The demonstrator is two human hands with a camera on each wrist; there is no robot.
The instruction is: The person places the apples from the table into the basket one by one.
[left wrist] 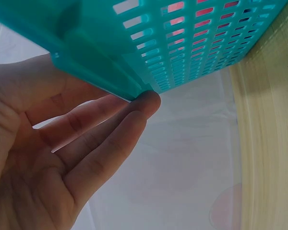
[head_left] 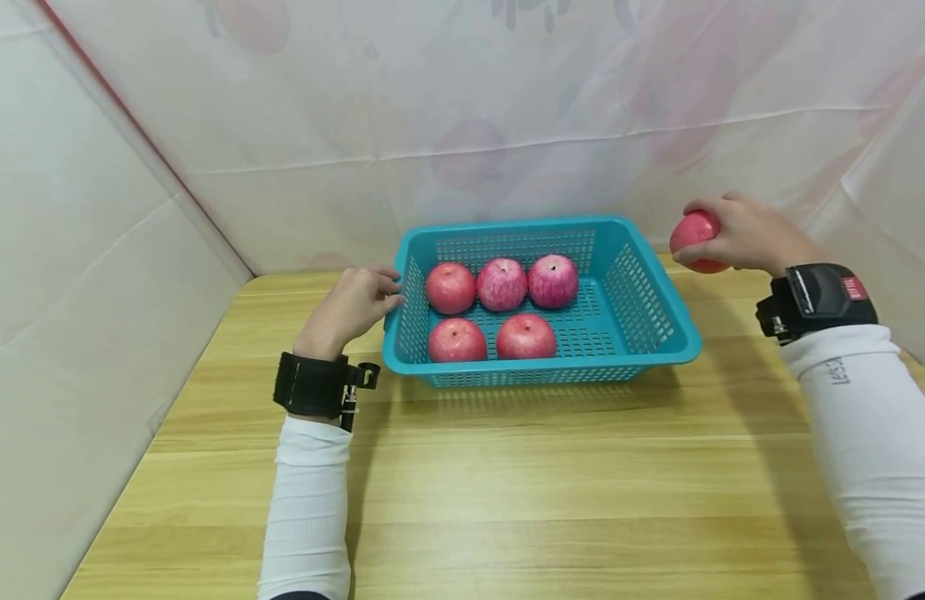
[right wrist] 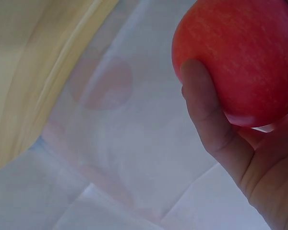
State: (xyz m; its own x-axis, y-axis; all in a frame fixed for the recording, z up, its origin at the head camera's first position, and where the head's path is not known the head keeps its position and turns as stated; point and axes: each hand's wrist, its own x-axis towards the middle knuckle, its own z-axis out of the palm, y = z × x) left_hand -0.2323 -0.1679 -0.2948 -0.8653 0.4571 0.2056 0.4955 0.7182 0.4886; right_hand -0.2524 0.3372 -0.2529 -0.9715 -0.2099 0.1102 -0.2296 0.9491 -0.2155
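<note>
In the head view my right hand (head_left: 755, 233) holds a red apple (head_left: 695, 237) in the air, beyond the right side of a blue-green plastic basket (head_left: 661, 358). The right wrist view shows the thumb (right wrist: 201, 105) lying against the side of this apple; the other fingers are mostly hidden behind it. At the basket's left rim is my left hand (head_left: 352, 304), its fingers loosely extended. From the left wrist, fingertips (left wrist: 149, 103) touch the underside of the rim. Inside the basket sit several apples (head_left: 502, 284), grouped toward its left half, some plain red and some streaked.
The basket stands on a light wood-grain table (head_left: 507, 492), near its back edge. A pale printed cloth (head_left: 432, 100) hangs behind the table, and another pale sheet (head_left: 80, 292) borders it on the left. Black straps (head_left: 312, 385) with small cameras sit on both wrists.
</note>
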